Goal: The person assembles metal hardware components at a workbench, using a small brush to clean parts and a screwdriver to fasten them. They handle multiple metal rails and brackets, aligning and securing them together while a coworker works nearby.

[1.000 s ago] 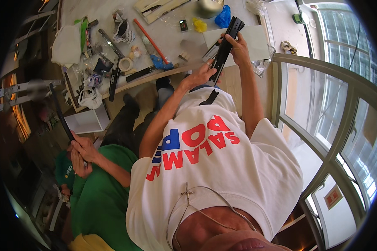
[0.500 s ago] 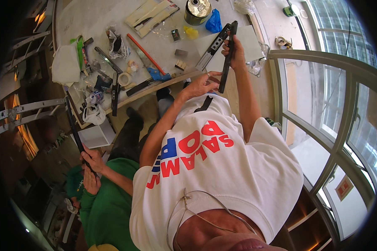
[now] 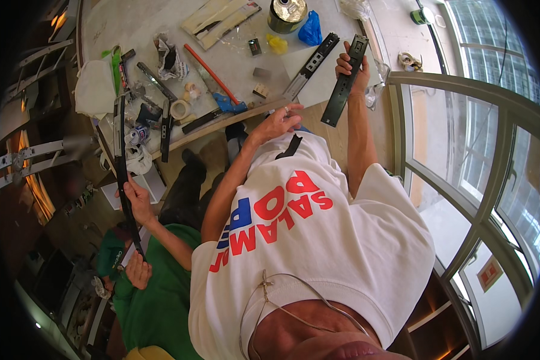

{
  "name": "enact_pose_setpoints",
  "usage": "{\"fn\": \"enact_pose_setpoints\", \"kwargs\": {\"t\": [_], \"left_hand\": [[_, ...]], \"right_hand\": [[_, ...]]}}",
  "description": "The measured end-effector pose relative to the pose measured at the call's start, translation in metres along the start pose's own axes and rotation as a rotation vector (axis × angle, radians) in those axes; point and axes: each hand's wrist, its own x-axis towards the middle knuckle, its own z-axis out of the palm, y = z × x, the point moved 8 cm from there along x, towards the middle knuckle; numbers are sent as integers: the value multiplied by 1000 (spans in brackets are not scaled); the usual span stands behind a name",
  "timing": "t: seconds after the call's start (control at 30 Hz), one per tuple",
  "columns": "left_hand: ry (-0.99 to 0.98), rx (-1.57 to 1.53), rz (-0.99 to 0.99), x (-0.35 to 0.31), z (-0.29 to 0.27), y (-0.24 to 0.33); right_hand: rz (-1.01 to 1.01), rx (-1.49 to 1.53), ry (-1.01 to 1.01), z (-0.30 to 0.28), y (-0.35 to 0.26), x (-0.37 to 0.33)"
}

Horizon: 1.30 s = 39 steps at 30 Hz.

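Note:
My right hand [image 3: 357, 69] grips a black drawer slide [image 3: 344, 84], held up over the table's near right edge with its broad, slotted face showing. Left of it, my left hand [image 3: 279, 123] is apart from the slide, fingers stretched out, nothing in them. A second drawer slide [image 3: 311, 67], black with a silvery end, lies on the table just beyond my left hand. Against the front of my white shirt is a short black piece [image 3: 290, 147]; its other end is hidden. At my left, a co-worker in green holds a long black slide [image 3: 123, 162] with both hands.
The table [image 3: 139, 27] carries a red stick [image 3: 211, 73], a blue-wrapped tool [image 3: 229, 103], a tape roll [image 3: 180, 110], a metal can [image 3: 287, 14], a blue bag [image 3: 310, 29] and several black rails. A framed window [image 3: 456, 150] stands at right; a ladder [image 3: 36, 153] is at far left.
The slide in my right hand has turned from edge-on to broad side and moved right, away from my left hand, which let go of it. The co-worker's slide has shifted up towards the table.

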Motion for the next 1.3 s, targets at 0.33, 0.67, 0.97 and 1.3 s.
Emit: {"fn": "enact_pose_setpoints", "kwargs": {"t": [0.33, 0.67, 0.97, 1.3], "left_hand": [[47, -41, -47, -8, -24, -20], [186, -18, -32, -25, -66, -43], [280, -111, -73, -30, -93, -61], [278, -150, -88, -34, -110, -66]], "right_hand": [[-30, -228, 256, -59, -41, 7], [-477, -2001, 1182, -91, -109, 3], [-586, -2092, 1365, -79, -90, 1], [-625, -2200, 1597, -88, -94, 4]]}}
